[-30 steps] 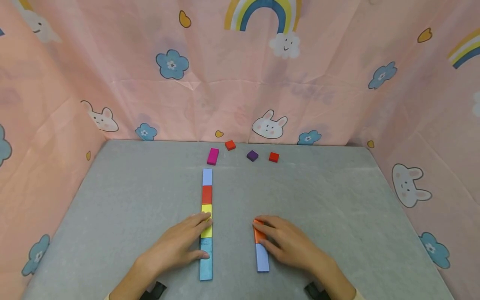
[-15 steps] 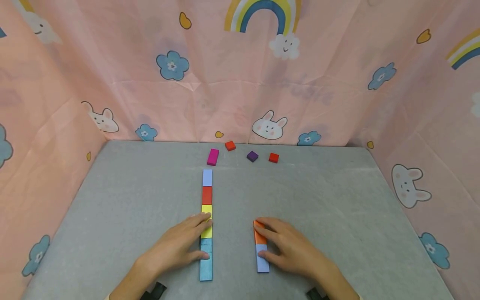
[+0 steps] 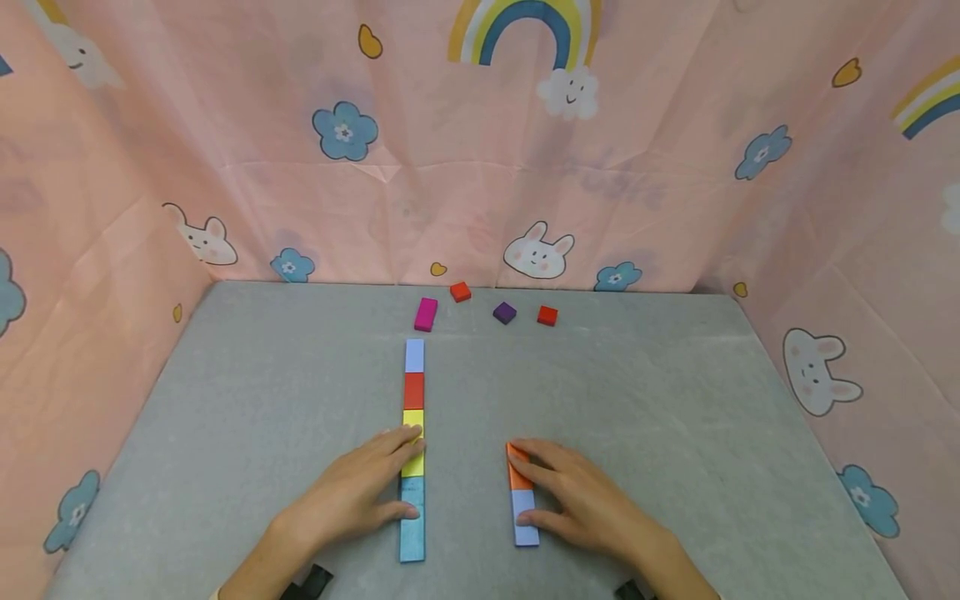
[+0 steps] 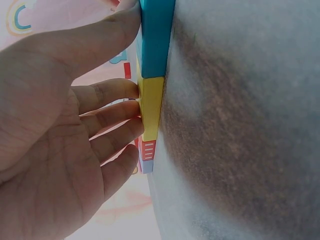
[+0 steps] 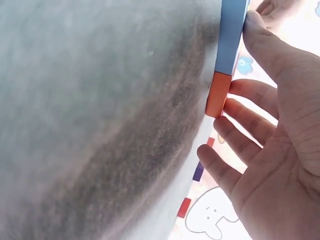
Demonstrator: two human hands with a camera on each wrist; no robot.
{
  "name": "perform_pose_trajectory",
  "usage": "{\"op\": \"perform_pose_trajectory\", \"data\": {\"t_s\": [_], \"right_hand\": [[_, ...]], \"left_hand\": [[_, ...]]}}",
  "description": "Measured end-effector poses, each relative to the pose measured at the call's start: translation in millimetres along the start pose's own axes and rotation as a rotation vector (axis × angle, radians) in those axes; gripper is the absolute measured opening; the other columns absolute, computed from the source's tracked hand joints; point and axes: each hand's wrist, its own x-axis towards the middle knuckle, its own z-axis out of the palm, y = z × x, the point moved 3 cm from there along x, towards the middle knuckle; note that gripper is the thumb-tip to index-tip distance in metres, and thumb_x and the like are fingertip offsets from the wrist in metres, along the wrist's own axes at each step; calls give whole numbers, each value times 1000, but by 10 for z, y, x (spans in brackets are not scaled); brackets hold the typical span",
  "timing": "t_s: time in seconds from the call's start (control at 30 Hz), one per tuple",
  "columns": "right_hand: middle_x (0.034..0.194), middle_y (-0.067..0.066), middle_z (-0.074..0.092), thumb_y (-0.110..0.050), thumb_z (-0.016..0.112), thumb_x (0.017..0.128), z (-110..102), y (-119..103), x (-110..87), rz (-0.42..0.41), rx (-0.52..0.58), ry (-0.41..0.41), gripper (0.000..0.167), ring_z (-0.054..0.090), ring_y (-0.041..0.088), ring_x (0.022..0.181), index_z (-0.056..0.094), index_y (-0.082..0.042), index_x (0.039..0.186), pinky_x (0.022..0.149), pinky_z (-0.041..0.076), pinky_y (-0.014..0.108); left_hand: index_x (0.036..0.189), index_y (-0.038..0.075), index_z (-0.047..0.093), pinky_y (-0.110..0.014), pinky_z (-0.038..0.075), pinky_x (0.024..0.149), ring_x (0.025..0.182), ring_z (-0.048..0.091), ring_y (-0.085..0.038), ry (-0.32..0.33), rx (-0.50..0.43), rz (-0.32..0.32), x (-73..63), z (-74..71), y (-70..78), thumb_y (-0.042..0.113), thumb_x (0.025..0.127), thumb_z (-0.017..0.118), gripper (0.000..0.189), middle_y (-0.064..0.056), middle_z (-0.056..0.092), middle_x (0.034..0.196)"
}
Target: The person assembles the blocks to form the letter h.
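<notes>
A straight row of blocks lies left of centre: a teal block [image 3: 412,542] nearest, then a yellow block [image 4: 151,110], a red block [image 3: 414,391] and a light blue block [image 3: 415,356] at the far end. Fingertips of my left hand [image 3: 352,483] rest on the yellow block, its thumb on the teal one. A shorter row to the right has an orange block [image 5: 218,95] ahead of a periwinkle block [image 5: 231,37]. My right hand [image 3: 585,496] touches the orange block with its fingertips and the periwinkle block with its thumb. Both hands have extended, spread fingers.
Behind the rows, a magenta block [image 3: 426,315], an orange-red block [image 3: 461,292], a purple block [image 3: 505,312] and a red cube [image 3: 547,316] lie scattered along the back of the grey table [image 3: 675,375]. A pink printed curtain [image 3: 420,200] encloses the back and sides.
My right hand has shifted slightly toward me, its thumb sliding back along the periwinkle block. The left hand and the long row stay as they were.
</notes>
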Motion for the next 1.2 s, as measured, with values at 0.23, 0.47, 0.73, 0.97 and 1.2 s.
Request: {"op": "perform_pose_trajectory", "data": {"t_s": [0.23,0.47,0.73,0.97,1.2], "right_hand": [[167,-1,46,-54,73,95,3,15,4,-1,9,7,79,50,24,149,49,-14,159,118,48,54],[166,-2,47,-57,71,95,9,36,3,-19,7,24,79,52,23,148,50,-15,158,117,50,53],[164,-5,49,-59,69,97,-18,41,13,-14,9,50,73,52,23,148,54,-18,156,116,50,54],[155,-7,58,-42,69,103,-103,79,54,-19,17,127,49,59,20,141,64,-22,147,113,54,50],[146,-3,65,-26,72,102,-209,158,155,-13,67,156,40,65,21,134,69,-17,141,111,56,50]], "left_hand": [[156,5,51,-56,43,123,156,44,-35,-7,-12,-11,2,3,-7,35,87,87,83,-11,45,168],[156,6,50,-56,42,125,157,42,-34,-16,-25,-29,-5,2,-7,35,87,87,84,-10,44,168],[157,6,50,-54,40,126,157,42,-34,-5,-20,-19,-10,-9,2,35,88,87,83,-10,44,169],[157,6,50,-55,41,125,157,42,-34,-4,-18,-19,-16,-10,-2,35,88,86,83,-11,44,168],[156,6,50,-55,42,124,156,43,-34,-7,-15,-9,-6,-8,3,35,88,87,82,-10,45,168]]}}
